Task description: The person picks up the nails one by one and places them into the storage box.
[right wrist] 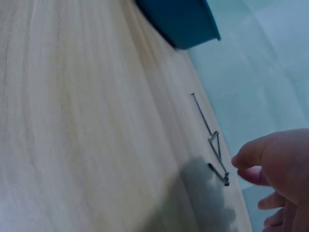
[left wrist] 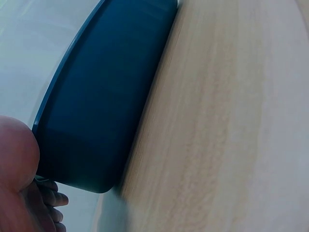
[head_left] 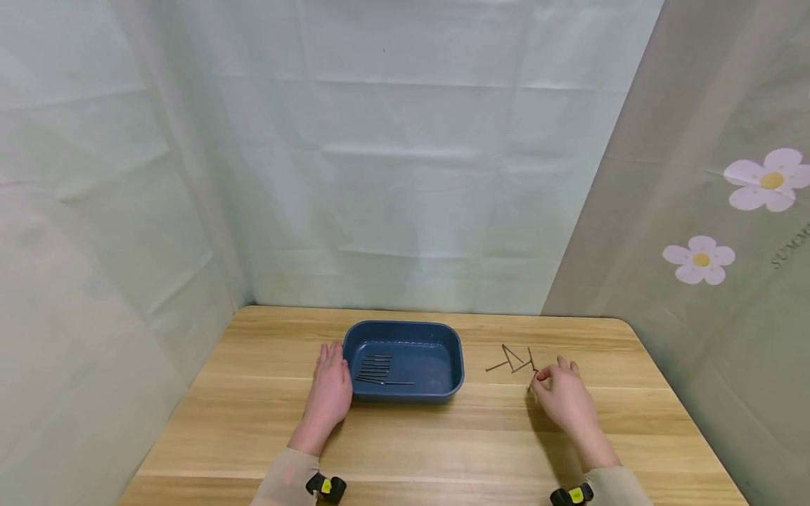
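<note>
My left hand [head_left: 330, 383] rests against the left side of a blue rectangular tray [head_left: 405, 400], fingers stretched along its outer wall. In the left wrist view the thumb lies at the tray's rim [left wrist: 60, 63]. Inside the tray, several dark nails [head_left: 375, 367] lie in a row at the left, with one long nail [head_left: 399, 383] pointing right. My right hand [head_left: 566, 397] hovers low over a loose cluster of nails [head_left: 517, 360], thumb and index tips close together right at its near right end. In the right wrist view nothing shows between those fingertips [right wrist: 246, 155].
The wooden table [head_left: 443, 457] carries the tray in the middle and the loose nails to its right. Pale cloth [head_left: 405, 176] hangs behind the table, with printed flowers on the right. A dark device [head_left: 325, 486] sits at each wrist.
</note>
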Available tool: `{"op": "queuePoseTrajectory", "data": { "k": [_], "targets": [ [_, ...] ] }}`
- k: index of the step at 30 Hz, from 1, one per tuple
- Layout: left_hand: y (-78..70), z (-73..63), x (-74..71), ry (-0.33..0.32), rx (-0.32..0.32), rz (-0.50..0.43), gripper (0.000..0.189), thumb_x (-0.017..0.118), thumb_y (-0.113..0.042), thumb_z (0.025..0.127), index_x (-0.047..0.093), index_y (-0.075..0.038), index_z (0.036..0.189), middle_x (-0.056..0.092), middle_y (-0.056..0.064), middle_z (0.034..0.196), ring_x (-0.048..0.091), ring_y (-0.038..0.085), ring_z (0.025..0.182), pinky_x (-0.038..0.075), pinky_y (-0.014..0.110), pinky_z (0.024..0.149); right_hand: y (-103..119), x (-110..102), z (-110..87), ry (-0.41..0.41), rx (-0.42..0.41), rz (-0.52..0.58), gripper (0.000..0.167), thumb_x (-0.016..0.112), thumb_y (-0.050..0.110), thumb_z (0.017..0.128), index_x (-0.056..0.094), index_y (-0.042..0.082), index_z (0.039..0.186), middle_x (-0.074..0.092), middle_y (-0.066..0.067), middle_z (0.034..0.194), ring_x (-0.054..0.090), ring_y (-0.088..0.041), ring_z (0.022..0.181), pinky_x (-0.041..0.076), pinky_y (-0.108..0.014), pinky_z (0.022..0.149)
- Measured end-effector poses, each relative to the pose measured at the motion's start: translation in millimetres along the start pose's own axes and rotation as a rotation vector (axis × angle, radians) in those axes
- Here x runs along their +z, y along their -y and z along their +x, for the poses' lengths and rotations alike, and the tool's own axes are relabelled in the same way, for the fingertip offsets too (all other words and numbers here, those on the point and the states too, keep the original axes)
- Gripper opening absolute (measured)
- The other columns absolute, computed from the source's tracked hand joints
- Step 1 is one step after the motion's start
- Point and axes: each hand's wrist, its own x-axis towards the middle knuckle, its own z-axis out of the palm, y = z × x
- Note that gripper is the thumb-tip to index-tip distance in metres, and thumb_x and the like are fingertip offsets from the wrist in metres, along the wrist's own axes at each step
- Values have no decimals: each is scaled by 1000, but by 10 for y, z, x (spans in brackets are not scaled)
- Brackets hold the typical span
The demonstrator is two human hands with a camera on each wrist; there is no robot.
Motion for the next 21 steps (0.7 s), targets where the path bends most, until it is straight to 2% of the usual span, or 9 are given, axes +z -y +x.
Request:
{"op": "queuePoseTrajectory", "data": {
  "k": [6,10,15,21],
  "targets": [
    [-15,-9,-7,-11,9,-9,50,37,-6,113,33,20,156,33,37,164,17,54,158,17,65,127,-46,52,2,20,61,-50,21,66,27,99,69,5,96,31,-46,159,25,-70,146,47,-77,101],
    [-26,-14,-13,-17,10,-9,50,37,-6,113,34,21,155,34,37,163,18,55,157,17,65,127,-50,88,20,36,81,-77,28,67,35,101,68,7,96,29,-47,159,23,-70,146,47,-78,100],
    [-39,-16,-20,-24,19,-3,49,37,-5,113,36,22,154,36,39,162,19,55,157,18,65,127,-38,127,56,46,99,-102,33,66,41,102,68,10,89,28,-48,159,20,-73,146,47,-80,98],
    [-44,-23,-31,-16,10,-12,50,37,-6,113,34,21,155,34,37,164,17,53,158,17,65,127,-29,158,117,36,113,-144,38,63,39,103,70,11,79,29,-50,156,18,-73,146,37,-80,110]
  ]
}}
